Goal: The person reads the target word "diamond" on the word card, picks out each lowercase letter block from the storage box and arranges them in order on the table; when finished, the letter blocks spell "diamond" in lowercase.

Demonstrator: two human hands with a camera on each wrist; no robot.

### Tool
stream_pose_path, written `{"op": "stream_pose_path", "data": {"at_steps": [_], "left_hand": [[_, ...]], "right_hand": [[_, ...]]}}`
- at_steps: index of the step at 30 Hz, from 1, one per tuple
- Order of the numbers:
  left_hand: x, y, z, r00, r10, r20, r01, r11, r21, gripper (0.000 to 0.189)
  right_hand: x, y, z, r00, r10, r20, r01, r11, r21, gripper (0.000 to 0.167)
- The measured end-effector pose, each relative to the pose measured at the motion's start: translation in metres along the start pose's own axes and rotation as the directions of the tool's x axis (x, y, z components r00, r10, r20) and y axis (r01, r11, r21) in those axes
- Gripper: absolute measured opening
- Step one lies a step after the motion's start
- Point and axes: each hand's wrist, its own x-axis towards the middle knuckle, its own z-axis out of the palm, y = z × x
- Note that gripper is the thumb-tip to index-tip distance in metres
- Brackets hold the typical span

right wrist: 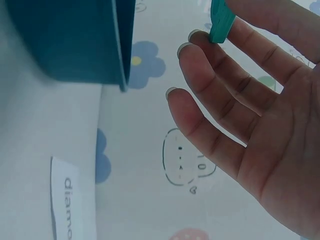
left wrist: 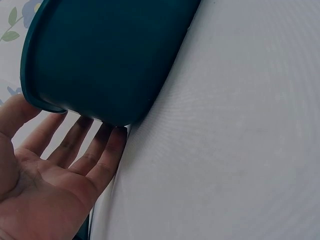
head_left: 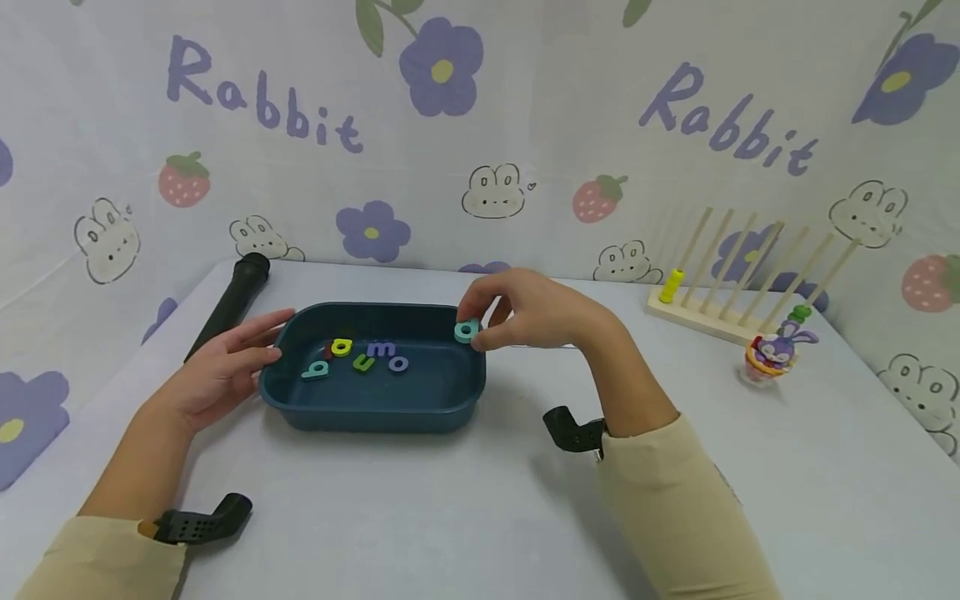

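A dark teal plastic tub (head_left: 375, 421) stands on the white table with several small coloured letters inside. Among them are a yellow letter (head_left: 342, 347), a purple m (head_left: 381, 348), a green u (head_left: 363, 363), a purple o (head_left: 398, 364) and a teal letter (head_left: 315, 370). My right hand (head_left: 536, 308) pinches another teal letter (head_left: 467, 331) between thumb and fingertips, over the tub's right end; its remaining fingers (right wrist: 192, 115) spread loosely. My left hand (head_left: 217, 375) touches the tub's left end, its extended fingers (left wrist: 107, 155) against the outer wall and the thumb at the rim.
Behind my left hand lies a black cylindrical object (head_left: 232, 300). A wooden peg rack (head_left: 705, 317) with yellow and green beads stands at the back right, a purple rabbit figure (head_left: 776, 352) before it. A printed paper strip (right wrist: 72, 200) lies beside the tub.
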Motion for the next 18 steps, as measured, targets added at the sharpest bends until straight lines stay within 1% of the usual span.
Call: {"op": "stream_pose_path", "data": {"at_steps": [3,7,9,12,18], "left_hand": [[0.0,-0.001,-0.001,1.0,-0.002,0.0,0.002,1.0,0.004,0.062],[-0.001,-0.001,-0.002,1.0,-0.002,0.002,0.002,1.0,0.014,0.062],[-0.001,-0.002,-0.002,1.0,-0.003,0.001,0.003,1.0,0.017,0.062],[0.0,-0.001,-0.002,1.0,-0.01,0.003,0.01,1.0,0.001,0.061],[0.0,0.0,0.001,1.0,-0.021,-0.003,0.021,1.0,-0.006,0.062]], "right_hand": [[-0.006,0.005,0.0,1.0,0.002,0.004,-0.002,1.0,-0.013,0.028],[-0.015,0.013,0.0,1.0,0.027,0.011,-0.026,0.999,-0.024,0.029],[-0.02,0.017,0.001,0.999,0.044,0.011,-0.043,0.999,-0.023,0.029],[-0.024,0.025,0.001,0.999,0.045,0.008,-0.045,0.999,-0.015,0.028],[-0.034,0.034,0.001,0.997,0.074,0.004,-0.074,0.997,0.003,0.025]]}}
